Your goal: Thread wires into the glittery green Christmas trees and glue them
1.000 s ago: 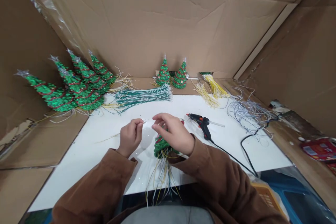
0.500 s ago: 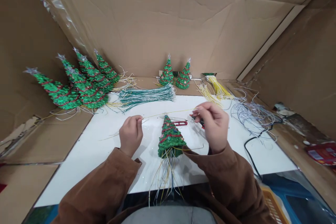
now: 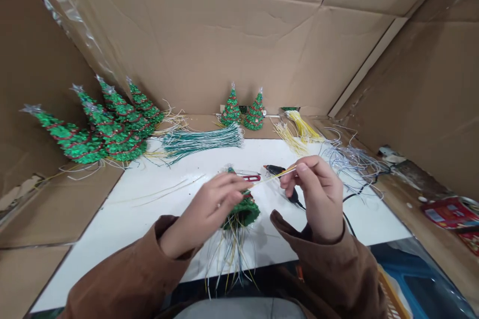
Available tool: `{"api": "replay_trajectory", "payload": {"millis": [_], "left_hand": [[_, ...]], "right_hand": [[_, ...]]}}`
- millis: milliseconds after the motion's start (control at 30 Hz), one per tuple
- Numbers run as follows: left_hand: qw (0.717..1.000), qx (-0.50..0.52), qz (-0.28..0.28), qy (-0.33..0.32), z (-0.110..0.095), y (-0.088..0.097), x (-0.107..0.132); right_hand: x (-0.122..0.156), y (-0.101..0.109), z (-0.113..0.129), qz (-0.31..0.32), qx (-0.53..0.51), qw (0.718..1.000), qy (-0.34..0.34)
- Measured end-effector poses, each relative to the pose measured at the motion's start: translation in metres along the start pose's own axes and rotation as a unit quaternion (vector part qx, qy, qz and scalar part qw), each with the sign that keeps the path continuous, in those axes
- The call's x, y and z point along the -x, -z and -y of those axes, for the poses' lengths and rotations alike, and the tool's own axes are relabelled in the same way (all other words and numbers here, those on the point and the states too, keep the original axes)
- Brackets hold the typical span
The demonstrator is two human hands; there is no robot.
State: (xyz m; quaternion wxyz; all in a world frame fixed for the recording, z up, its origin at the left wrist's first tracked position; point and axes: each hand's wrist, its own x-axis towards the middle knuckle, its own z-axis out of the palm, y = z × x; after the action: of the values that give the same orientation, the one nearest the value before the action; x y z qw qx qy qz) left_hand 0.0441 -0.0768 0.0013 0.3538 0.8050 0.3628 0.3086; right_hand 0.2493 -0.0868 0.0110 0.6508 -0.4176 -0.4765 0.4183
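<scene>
My right hand (image 3: 318,194) pinches thin yellow and white wires (image 3: 275,178) between thumb and fingers. These wires run down to the fingertips of my left hand (image 3: 209,204), whose long fingers lie close together around their other end. Under my left hand a small green Christmas tree (image 3: 249,212) with red garland lies on its side, its upper part mostly covered. From its open base a bunch of loose wires (image 3: 232,249) spreads toward me. A black glue gun (image 3: 275,169) with an orange tip lies behind my right fingers, beside a red utility knife (image 3: 251,178).
Several finished trees (image 3: 123,134) stand at the left, and two trees (image 3: 255,112) stand at the back. Green-white wires (image 3: 204,140) and yellow wires (image 3: 305,127) lie in bundles on the white board (image 3: 149,229). Tangled pale wires (image 3: 344,159) and a black cord (image 3: 350,224) occupy the right.
My left hand has moved right, over the tree, and closer to my right hand. The wire between my hands spans a shorter gap. Two pale strands now lie on the board at the left.
</scene>
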Motion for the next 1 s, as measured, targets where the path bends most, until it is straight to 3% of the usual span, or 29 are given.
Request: {"api": "replay_trajectory", "payload": {"millis": [100,200,267,333,400,467,600,667,833,1000], "left_hand": [[0.998,0.040,0.042,0.038,-0.014,-0.009,-0.006],[0.992,0.099,0.030,0.075,-0.007,-0.016,-0.012],[0.985,0.149,0.007,0.089,-0.001,-0.018,-0.016],[0.978,0.181,-0.008,0.101,0.002,-0.020,-0.021],[0.978,0.182,0.004,0.101,0.003,-0.021,-0.024],[0.980,0.170,0.028,0.097,0.005,-0.020,-0.025],[0.989,0.114,0.039,0.086,0.017,-0.019,-0.025],[0.994,0.077,0.021,0.080,0.027,-0.019,-0.025],[0.996,0.066,0.003,0.064,0.046,-0.027,-0.024],[0.997,0.040,0.048,0.050,0.049,-0.025,-0.021]], "right_hand": [[-0.001,-0.002,-0.002,-0.056,-0.019,0.997,0.039],[-0.004,0.000,-0.009,-0.085,-0.014,0.994,0.064],[-0.004,0.000,-0.017,-0.026,0.008,0.999,0.042],[-0.004,-0.004,-0.027,0.075,0.044,0.996,0.018],[-0.003,-0.009,-0.037,0.139,0.070,0.988,0.018],[-0.002,-0.013,-0.046,0.142,0.077,0.986,0.029],[-0.008,-0.012,-0.056,0.028,0.052,0.998,0.035],[-0.012,-0.009,-0.059,0.009,0.039,0.999,0.033],[-0.016,-0.006,-0.078,0.202,0.049,0.978,0.001],[-0.013,-0.002,-0.096,0.182,0.019,0.983,-0.008]]}}
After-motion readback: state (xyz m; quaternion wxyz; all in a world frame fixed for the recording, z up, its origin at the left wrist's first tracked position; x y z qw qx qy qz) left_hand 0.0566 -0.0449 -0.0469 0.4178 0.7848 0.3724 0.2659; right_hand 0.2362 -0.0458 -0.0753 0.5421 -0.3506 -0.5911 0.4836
